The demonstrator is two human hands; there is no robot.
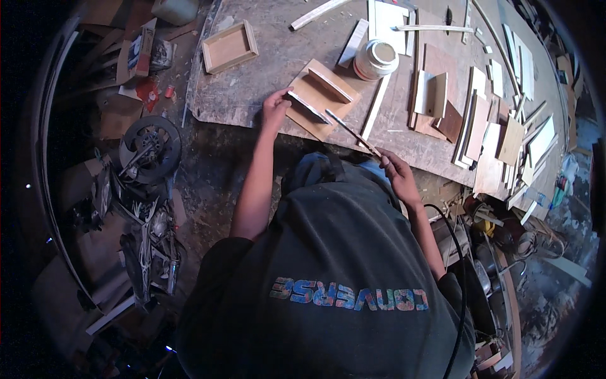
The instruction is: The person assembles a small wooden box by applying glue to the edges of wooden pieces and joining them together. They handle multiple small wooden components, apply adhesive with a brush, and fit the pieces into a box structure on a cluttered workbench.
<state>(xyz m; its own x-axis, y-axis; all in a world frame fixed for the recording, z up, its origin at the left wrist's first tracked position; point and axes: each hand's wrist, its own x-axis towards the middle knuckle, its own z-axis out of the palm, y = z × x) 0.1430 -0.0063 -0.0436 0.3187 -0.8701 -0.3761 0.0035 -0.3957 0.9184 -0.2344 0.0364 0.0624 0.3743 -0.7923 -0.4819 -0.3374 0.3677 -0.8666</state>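
Note:
My left hand [276, 108] pinches the left end of a thin wooden strip [308, 107] with a whitish top edge. That strip stands on edge on a square brown board [315, 93], which lies on the workbench near its front edge. A second upright strip [331, 85] stands farther back on the same board, roughly parallel. In my right hand [396, 172] is a thin stick [351, 132], its whitish far tip close to the right end of the near strip; contact cannot be made out. Just beyond the board stands an open white tub [377, 60].
A shallow wooden tray-like frame [230, 47] lies at the bench's left. Wood offcuts [483, 129] crowd the right side of the workbench [252, 79]. A spoked wheel [150, 146] and machine parts are on the left floor; a black cable [464, 278] runs by my right arm.

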